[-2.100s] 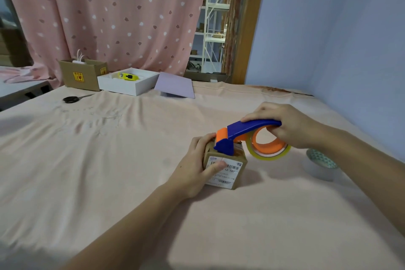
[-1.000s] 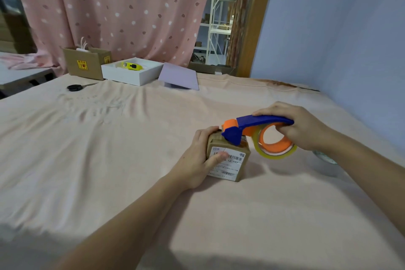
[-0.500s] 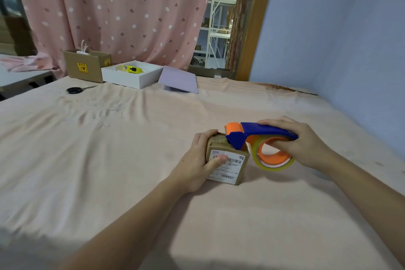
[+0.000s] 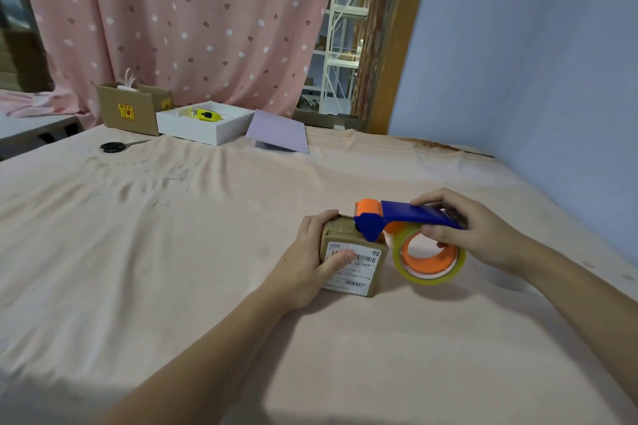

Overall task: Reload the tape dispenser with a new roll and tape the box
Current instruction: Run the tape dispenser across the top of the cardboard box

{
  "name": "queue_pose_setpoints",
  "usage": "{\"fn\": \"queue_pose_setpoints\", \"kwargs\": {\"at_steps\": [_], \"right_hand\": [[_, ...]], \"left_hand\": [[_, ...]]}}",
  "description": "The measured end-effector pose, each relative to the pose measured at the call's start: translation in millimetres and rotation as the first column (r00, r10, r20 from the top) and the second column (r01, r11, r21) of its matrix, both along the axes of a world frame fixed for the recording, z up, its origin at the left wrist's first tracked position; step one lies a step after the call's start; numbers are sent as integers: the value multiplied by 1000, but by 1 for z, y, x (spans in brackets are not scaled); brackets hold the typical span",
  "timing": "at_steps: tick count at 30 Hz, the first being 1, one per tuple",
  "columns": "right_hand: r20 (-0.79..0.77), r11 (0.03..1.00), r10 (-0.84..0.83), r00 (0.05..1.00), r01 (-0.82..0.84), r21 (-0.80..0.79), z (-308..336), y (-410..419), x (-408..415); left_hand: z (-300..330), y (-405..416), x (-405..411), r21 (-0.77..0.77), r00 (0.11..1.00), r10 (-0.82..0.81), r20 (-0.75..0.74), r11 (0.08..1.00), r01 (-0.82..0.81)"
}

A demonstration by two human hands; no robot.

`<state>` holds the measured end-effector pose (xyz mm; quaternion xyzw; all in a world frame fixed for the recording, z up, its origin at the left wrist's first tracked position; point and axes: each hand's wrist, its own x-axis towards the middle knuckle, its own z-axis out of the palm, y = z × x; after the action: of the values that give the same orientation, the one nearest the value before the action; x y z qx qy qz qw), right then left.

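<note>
Head view: lower right of centre in the frame, the small cardboard box point(image 4: 352, 254) sits on the pink cloth point(image 4: 172, 235). The left hand point(image 4: 303, 269) grips its left side, fingers curled over the far edge and thumb pressed on the white label. The right hand point(image 4: 473, 235) is clamped on the blue handle of the tape dispenser point(image 4: 397, 221), fingers hooked through the orange core of the tape roll point(image 4: 429, 259). The dispenser's orange roller rests on the box's top right edge, and the roll hangs just beside the box's right face.

Compared with half a second ago, the dispenser sits slightly lower and flatter, with the roll closer to the cloth; the left hand's hold looks unchanged.

Wide open cloth lies to the left and toward the bottom of the frame. To the right, the blue wall point(image 4: 535, 79) runs close to the cloth's edge. Along the far edge, upper left, stand a brown carton point(image 4: 131, 110), a white tray point(image 4: 203, 129), a lilac lid point(image 4: 279, 136) and scissors point(image 4: 117, 147), all well apart from the hands.
</note>
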<state>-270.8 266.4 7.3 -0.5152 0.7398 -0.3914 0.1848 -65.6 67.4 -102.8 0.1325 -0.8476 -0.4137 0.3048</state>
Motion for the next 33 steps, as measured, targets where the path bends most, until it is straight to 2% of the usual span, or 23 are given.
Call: {"fn": "queue_pose_setpoints", "kwargs": {"at_steps": [10, 14, 17, 20, 23, 33], "right_hand": [[52, 979, 102, 993, -110, 173, 20, -5, 0], [-120, 946, 184, 976, -143, 290, 34, -16, 7], [-277, 925, 237, 931, -129, 358, 37, -25, 10], [-355, 917, 267, 896, -123, 379, 37, -30, 13], [-455, 893, 344, 821, -137, 428, 41, -29, 13], [-495, 870, 397, 773, -144, 472, 62, -34, -1]], "left_hand": [[1, 1, 1, -1, 1000, 0, 1, 1000, 0], [0, 2, 1, -4, 1000, -2, -8, 1000, 2], [0, 2, 2, 5, 1000, -2, -10, 1000, 2], [0, 2, 1, 16, 1000, 2, -17, 1000, -2], [1, 2, 2, 21, 1000, 0, -15, 1000, 0], [2, 2, 3, -8, 1000, -29, 7, 1000, 29]]}}
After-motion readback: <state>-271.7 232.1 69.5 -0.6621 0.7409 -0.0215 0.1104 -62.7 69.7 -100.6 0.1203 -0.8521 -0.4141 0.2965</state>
